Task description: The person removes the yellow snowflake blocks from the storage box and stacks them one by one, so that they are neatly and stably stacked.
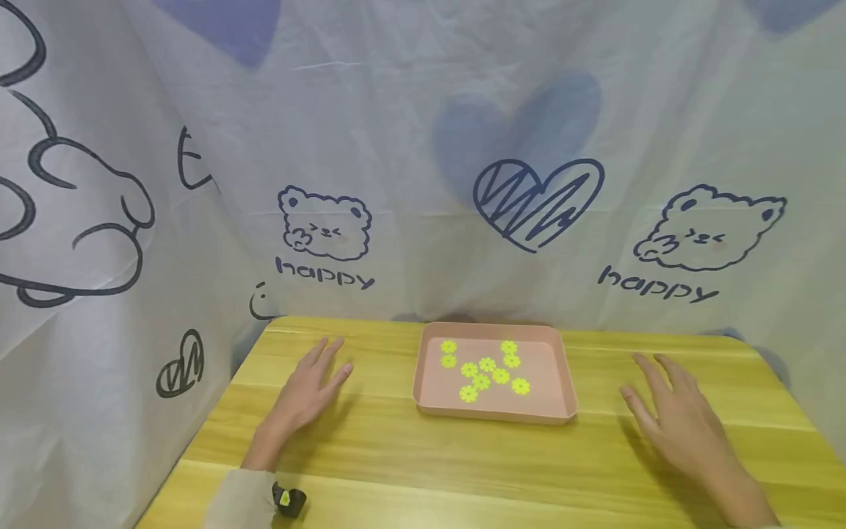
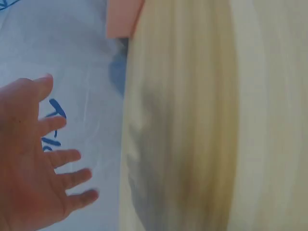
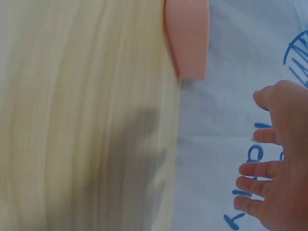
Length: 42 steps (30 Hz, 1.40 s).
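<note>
A shallow pink tray (image 1: pixel 496 413) sits near the table's back edge, with several small yellow-green flower-shaped pieces (image 1: pixel 487 364) scattered over its floor. To the tray's left my left hand (image 1: pixel 307 389) hovers over the table, fingers spread and holding nothing. On the other side, apart from the tray, my right hand (image 1: pixel 684 415) is likewise spread with nothing in it. Both wrist views show the palms and loosely extended fingers; a corner of the pink tray (image 2: pixel 122 19) appears at the top of the left one, and its pink wall (image 3: pixel 190 43) in the right one.
The wood-grain table (image 1: pixel 396 470) fills the lower part of the head view. A white curtain (image 1: pixel 410 147) printed with bears, hearts and lettering hangs behind it and along the left side. A black band (image 1: pixel 291 501) shows at my left wrist.
</note>
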Each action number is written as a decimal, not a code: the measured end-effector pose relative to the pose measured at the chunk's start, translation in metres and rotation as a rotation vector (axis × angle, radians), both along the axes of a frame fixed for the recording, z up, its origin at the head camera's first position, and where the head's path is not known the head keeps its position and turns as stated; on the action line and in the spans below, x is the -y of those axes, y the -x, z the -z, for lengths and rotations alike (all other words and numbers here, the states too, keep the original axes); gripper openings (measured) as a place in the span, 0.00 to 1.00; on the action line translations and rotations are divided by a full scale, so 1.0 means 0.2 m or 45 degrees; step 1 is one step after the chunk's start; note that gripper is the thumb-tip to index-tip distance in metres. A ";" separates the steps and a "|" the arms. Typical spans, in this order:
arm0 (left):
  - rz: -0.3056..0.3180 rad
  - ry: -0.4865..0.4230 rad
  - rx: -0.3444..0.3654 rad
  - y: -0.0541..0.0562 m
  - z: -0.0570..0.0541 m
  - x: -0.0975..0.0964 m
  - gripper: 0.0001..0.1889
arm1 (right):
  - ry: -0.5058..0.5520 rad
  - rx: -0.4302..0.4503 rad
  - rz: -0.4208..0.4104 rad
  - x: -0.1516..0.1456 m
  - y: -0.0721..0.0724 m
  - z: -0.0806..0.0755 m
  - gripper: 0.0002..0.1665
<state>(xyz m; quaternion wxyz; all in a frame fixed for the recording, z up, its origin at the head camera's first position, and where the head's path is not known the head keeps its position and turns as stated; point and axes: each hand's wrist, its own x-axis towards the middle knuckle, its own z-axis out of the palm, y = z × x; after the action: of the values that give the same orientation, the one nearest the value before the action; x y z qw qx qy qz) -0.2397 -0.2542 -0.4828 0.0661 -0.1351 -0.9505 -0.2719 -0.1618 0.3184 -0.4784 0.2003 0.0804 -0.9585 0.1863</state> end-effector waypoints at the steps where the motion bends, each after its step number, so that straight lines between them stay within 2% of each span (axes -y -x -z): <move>1: 0.026 -0.063 0.006 0.01 0.00 -0.02 0.34 | 0.022 -0.008 -0.009 0.02 0.00 -0.01 0.34; 7: 0.180 -0.405 0.045 0.04 -0.02 -0.14 0.30 | 0.179 -0.041 -0.086 0.13 0.02 -0.06 0.30; 15: 0.272 -0.659 0.231 0.06 0.03 -0.29 0.30 | 0.370 -0.072 -0.248 0.32 0.07 -0.06 0.24; 19: 0.331 -0.799 0.341 0.08 0.08 -0.34 0.30 | 0.521 0.016 -0.312 0.41 0.12 -0.03 0.22; 22: 0.359 -0.903 0.422 0.10 0.12 -0.39 0.30 | 0.604 0.105 -0.316 0.46 0.15 -0.01 0.23; 27: 0.368 -0.915 0.486 0.13 0.16 -0.45 0.31 | 0.658 0.232 -0.302 0.52 0.20 0.01 0.23; 30: 0.399 -0.917 0.494 0.13 0.17 -0.47 0.31 | 0.690 0.361 -0.291 0.56 0.23 0.01 0.24; 34: 0.422 -0.939 0.493 0.13 0.19 -0.48 0.30 | 0.665 0.508 -0.267 0.62 0.27 0.02 0.24; 39: 0.426 -0.948 0.461 0.14 0.21 -0.49 0.28 | 0.585 0.565 -0.219 0.66 0.32 0.04 0.24; 42: 0.438 -0.962 0.480 0.15 0.22 -0.51 0.28 | 0.554 0.567 -0.190 0.66 0.34 0.06 0.24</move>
<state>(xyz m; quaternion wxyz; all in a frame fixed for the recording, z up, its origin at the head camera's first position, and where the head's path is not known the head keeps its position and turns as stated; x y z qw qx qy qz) -0.2699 -0.1527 -0.5270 -0.1096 -0.2057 -0.7438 -0.6265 -0.2293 0.1860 -0.4908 -0.0160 0.0631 -0.9080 0.4140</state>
